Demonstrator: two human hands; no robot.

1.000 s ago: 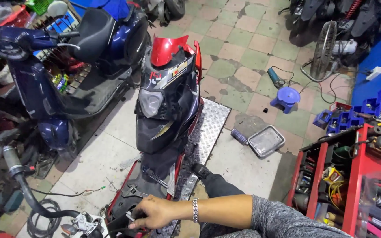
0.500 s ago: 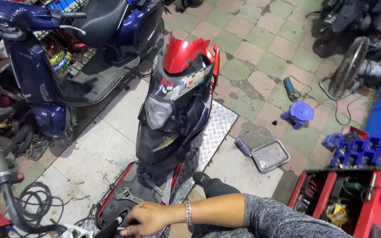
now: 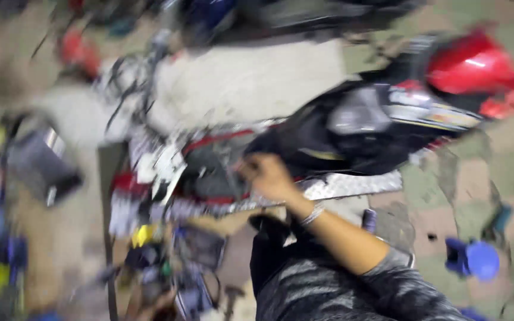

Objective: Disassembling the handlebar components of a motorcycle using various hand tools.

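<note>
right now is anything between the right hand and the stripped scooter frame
Nothing visible. The right hand already lies against the exposed middle of the red and black scooter, just behind its front panel. The picture is heavily blurred, so I cannot tell what the fingers grip, and the left hand is not in view.

Blurred workshop floor [image 3: 251,83] of pale concrete and worn green-and-tan tiles, red-and-black scooter [image 3: 352,128] standing on it, ribbed metal plate [image 3: 340,185] under the scooter's side, small blue stool [image 3: 474,260] on the tiles (right edge), dark box [image 3: 41,164] on the left
</note>
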